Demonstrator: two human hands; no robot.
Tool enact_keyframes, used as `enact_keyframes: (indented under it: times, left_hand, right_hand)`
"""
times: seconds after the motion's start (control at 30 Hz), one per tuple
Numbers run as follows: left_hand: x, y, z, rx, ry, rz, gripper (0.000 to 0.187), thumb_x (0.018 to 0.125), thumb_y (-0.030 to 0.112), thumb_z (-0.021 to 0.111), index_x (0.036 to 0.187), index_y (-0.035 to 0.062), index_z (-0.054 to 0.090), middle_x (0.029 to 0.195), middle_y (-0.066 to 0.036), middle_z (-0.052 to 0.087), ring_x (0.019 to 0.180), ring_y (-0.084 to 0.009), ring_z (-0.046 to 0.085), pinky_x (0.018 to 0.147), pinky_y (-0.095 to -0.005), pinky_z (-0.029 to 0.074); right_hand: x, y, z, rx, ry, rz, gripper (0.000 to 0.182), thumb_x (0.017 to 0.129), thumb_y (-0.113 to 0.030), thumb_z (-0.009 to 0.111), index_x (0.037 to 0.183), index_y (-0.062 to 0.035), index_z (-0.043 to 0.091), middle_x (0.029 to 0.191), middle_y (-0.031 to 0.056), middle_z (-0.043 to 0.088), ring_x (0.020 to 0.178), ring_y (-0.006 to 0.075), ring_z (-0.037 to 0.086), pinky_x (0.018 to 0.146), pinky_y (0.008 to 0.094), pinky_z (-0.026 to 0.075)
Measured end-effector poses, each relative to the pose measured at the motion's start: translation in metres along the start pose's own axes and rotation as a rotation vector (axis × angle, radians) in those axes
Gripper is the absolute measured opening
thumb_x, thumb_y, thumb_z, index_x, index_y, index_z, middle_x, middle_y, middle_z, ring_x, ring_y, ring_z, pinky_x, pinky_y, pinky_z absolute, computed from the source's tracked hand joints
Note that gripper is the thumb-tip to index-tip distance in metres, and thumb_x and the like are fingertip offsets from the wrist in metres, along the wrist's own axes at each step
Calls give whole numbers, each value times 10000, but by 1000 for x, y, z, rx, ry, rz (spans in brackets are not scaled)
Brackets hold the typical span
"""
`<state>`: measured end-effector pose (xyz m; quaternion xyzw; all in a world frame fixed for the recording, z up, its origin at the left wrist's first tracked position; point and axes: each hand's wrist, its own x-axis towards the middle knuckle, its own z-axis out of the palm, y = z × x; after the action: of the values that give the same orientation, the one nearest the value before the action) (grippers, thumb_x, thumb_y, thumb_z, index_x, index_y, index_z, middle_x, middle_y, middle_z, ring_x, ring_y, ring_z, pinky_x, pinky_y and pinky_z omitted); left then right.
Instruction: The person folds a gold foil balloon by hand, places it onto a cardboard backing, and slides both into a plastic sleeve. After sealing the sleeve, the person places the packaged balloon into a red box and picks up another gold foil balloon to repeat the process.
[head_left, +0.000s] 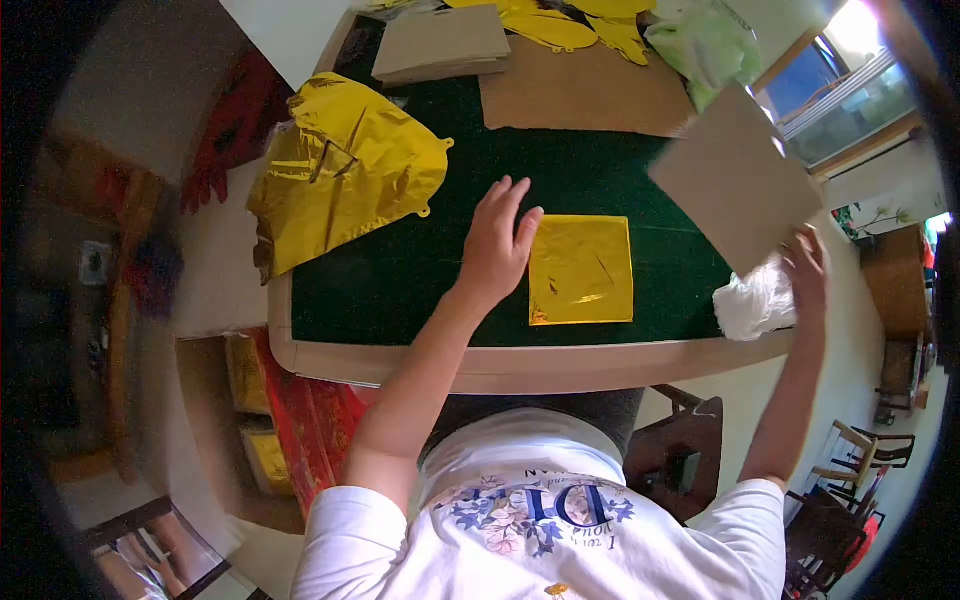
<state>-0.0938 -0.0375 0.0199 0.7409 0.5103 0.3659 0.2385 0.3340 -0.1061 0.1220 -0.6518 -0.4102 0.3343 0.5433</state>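
The gold foil square (pixel 581 270) lay flat near the bench's front edge, on the green surface of the bench (pixel 610 185), between the two hands. The right hand (pixel 806 265) held a cardboard sheet (pixel 738 178) tilted above the bench's right side, its grip pinching the sheet near a lower corner. The left hand (pixel 490 245) held nothing; its grip was spread, the thumb set apart from the fingers beside the square's upper left corner, and contact there could not be told. Good handling, it was judged, called for a light corner pinch that did not crease the board, a level sheet with its edges parallel to the foil's, and a flat left palm to steady the thin foil without wrinkling it. Counted: one foil square; one sheet in hand; one cardboard stack (pixel 440 45), its layers too fine to number; one large brown board (pixel 590 90); one tabbed gold foil piece (pixel 360 165) at the left, with further foil (pixel 540 22) at the far edge, uncountable through overlap; one white plastic bag (pixel 752 303); one pale green bag (pixel 708 45); and one carton (pixel 205 410) below, showing two gold packs (pixel 266 460).
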Motion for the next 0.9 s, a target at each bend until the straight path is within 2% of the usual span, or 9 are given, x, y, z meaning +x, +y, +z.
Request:
enact_keyframes:
  times: [0.13, 0.17, 0.2, 0.27, 0.4, 0.53, 0.63, 0.73, 0.9]
  left_hand:
    - [16, -12, -8, -88, -4, -47, 368, 987, 201, 484, 1330, 67, 486, 1376, -186, 483, 1285, -331, 455, 1060, -400, 378]
    - [22, -16, -9, -94, -9, -38, 364, 985, 194, 485, 1325, 65, 491, 1370, -188, 489, 1282, -332, 459, 1056, -399, 382]
    - [28, -19, -10, -101, -12, -27, 360, 982, 186, 487, 1320, 62, 497, 1364, -189, 496, 1278, -333, 464, 1052, -397, 387]
    - [38, -24, -11, -37, -13, 61, 365, 965, 142, 485, 1320, 58, 503, 1361, -190, 503, 1306, -335, 435, 1078, -404, 359]
    - [50, -35, -7, 232, -60, 251, 399, 935, 75, 446, 1331, 61, 499, 1373, -178, 497, 1341, -331, 394, 1105, -432, 324]
    - [38, -38, -15, 376, -253, 268, 456, 899, 18, 403, 1344, 67, 489, 1392, -168, 479, 1362, -330, 364, 1113, -481, 303]
    - [19, -37, -19, 375, -266, 265, 495, 878, -10, 405, 1364, 67, 463, 1397, -169, 472, 1368, -323, 358, 1117, -503, 288]
    - [1, -30, -28, 411, -349, 217, 528, 894, -2, 402, 1417, 69, 394, 1459, -133, 411, 1401, -267, 314, 1155, -459, 249]
    - [-24, -22, -31, 354, -303, 241, 522, 892, -25, 408, 1407, 59, 395, 1452, -147, 415, 1381, -285, 348, 1148, -454, 269]
  right_hand:
    - [47, 78, 76, 13, -104, 43, 219, 928, -220, 607, 1081, -65, 586, 876, 36, 626, 764, 113, 619, 649, 236, 513]
    - [41, 69, 105, -75, -38, 70, 189, 925, -199, 608, 1060, -66, 595, 844, 40, 630, 739, 117, 617, 623, 243, 511]
    - [48, 78, 120, 36, -62, 90, 175, 920, -177, 613, 1055, -67, 598, 829, 39, 634, 714, 119, 615, 600, 245, 505]
    - [63, 92, 139, -20, -142, 87, 154, 904, -110, 619, 1049, -57, 603, 808, 27, 639, 647, 106, 605, 519, 237, 479]
    - [59, 80, 174, -274, -292, 26, 112, 887, -84, 622, 978, -20, 634, 742, 21, 629, 604, 87, 590, 485, 234, 459]
    - [40, 69, 188, -346, -402, 30, 107, 875, -83, 622, 964, -28, 642, 725, 6, 621, 564, 77, 552, 468, 228, 427]
    - [24, 66, 186, -370, -441, 40, 90, 880, -77, 608, 949, -27, 632, 729, -1, 614, 551, 72, 534, 465, 228, 419]
    - [-1, 50, 183, -394, -463, 81, 87, 881, -91, 612, 936, -27, 632, 709, -16, 594, 577, 53, 528, 497, 208, 428]
    - [-25, 49, 178, -389, -462, 84, 76, 881, -84, 615, 931, -27, 622, 712, -14, 593, 570, 50, 521, 486, 199, 418]
